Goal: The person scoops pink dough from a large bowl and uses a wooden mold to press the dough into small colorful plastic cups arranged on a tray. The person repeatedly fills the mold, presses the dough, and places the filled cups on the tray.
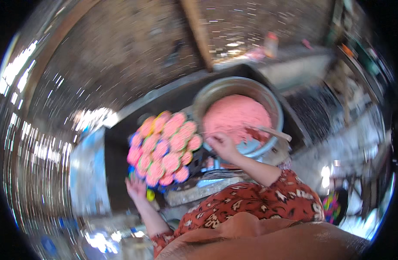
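Observation:
A round cluster of colourful cups filled with pink, crumbly stuff [164, 147] sits on a dark surface in front of me; what bears it is hidden. At its near left edge is my left hand [136, 188], blurred, its fingers apart and pointing up toward the cups. My right hand [223, 146] is between the cups and a large basin [275, 102], its fingers curled; whatever they hold, if anything, is too smeared to make out. Pink, crumbly stuff [238, 115] fills much of the basin. A pale, flat-handled tool [275, 133] leans over its near right rim.
A dark, long counter or trough [134, 110] lies under the cups and basin. Wooden posts [197, 34] stand behind. On a ledge at the back right is a bottle with a reddish top [271, 45]. A pale blue panel [90, 171] borders the left side.

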Demonstrator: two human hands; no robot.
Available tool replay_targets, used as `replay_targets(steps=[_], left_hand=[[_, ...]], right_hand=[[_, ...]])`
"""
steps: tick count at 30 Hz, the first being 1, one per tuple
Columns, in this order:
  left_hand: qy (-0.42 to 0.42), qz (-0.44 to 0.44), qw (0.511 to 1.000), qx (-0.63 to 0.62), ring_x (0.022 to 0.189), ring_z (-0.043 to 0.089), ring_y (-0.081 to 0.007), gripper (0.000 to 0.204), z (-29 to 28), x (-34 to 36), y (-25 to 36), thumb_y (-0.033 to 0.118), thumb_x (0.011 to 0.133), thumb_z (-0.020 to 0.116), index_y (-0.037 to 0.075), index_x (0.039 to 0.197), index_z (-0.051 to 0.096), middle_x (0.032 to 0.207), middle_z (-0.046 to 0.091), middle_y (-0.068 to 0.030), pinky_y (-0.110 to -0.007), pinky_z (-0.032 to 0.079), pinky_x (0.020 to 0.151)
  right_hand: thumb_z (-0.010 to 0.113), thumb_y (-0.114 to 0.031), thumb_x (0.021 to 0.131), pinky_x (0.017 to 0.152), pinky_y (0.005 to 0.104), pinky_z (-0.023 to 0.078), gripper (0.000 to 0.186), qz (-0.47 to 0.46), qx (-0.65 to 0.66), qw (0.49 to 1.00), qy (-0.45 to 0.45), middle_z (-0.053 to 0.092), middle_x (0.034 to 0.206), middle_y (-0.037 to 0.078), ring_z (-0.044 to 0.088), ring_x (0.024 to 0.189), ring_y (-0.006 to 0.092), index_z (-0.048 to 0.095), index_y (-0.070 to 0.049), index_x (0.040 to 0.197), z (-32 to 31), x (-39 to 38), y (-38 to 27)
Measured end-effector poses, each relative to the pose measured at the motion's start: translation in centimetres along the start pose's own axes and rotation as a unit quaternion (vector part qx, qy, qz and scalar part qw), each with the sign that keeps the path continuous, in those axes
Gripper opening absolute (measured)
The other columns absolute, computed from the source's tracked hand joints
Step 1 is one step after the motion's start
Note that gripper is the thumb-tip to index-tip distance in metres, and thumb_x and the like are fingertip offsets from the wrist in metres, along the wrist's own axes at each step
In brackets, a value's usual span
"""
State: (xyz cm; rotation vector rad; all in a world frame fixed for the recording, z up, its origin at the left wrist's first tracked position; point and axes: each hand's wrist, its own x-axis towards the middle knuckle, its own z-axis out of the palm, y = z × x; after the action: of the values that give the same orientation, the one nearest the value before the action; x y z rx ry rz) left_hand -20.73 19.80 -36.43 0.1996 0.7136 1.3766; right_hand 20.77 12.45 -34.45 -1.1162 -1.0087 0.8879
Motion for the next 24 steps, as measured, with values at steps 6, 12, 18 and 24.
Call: replay_targets(steps=[6, 12, 18, 24], left_hand=[[-0.094, 0.066, 0.993, 0.022, 0.114, 0.041, -0.0284, 0.045, -7.1, 1.8, 5.5, 0.036, 0.085, 0.049, 0.007, 0.120, 0.045, 0.124, 0.047, -0.0073, -0.052, 0.032, 0.093], [0.028, 0.416, 0.881, 0.223, 0.092, 0.054, -0.0274, 0.040, 0.6, 4.4, 4.8, 0.032, 0.083, 0.052, 0.004, 0.111, 0.048, 0.106, 0.057, -0.0132, -0.047, 0.042, 0.082], [-0.160, 0.513, 0.750, 0.386, 0.089, 0.055, -0.0273, 0.040, 12.9, 2.2, -4.4, 0.032, 0.083, 0.052, 0.003, 0.110, 0.048, 0.103, 0.058, -0.0141, -0.046, 0.043, 0.081], [-0.416, 0.485, 0.691, 0.338, 0.085, 0.056, -0.0272, 0.039, 18.7, -1.3, -8.9, 0.031, 0.083, 0.053, 0.003, 0.109, 0.049, 0.100, 0.059, -0.0150, -0.045, 0.043, 0.079]], right_hand=[[0.059, -0.017, 0.082, 0.052, 0.0253, 0.048, 0.021, -0.145, -0.106, 0.984, -0.007, 0.058, 0.082, 0.011, 0.060, 0.054, 0.0149, 0.058, 0.000, 0.094, -2.4, -5.7, -3.7], [0.063, -0.015, 0.077, 0.063, 0.0299, 0.048, 0.023, -0.202, -0.249, 0.945, 0.073, 0.058, 0.083, 0.010, 0.060, 0.073, 0.0206, 0.058, -0.002, 0.095, -6.1, -9.6, -6.8], [0.065, -0.009, 0.074, 0.065, 0.0295, 0.048, 0.014, -0.169, -0.298, 0.911, 0.228, 0.058, 0.084, 0.009, 0.058, 0.073, 0.0206, 0.055, -0.003, 0.081, -5.6, -15.4, -6.8], [0.065, -0.009, 0.074, 0.064, 0.0287, 0.049, 0.013, -0.125, -0.300, 0.896, 0.302, 0.057, 0.085, 0.008, 0.058, 0.074, 0.0205, 0.054, -0.002, 0.076, -2.6, -22.6, -6.6]])
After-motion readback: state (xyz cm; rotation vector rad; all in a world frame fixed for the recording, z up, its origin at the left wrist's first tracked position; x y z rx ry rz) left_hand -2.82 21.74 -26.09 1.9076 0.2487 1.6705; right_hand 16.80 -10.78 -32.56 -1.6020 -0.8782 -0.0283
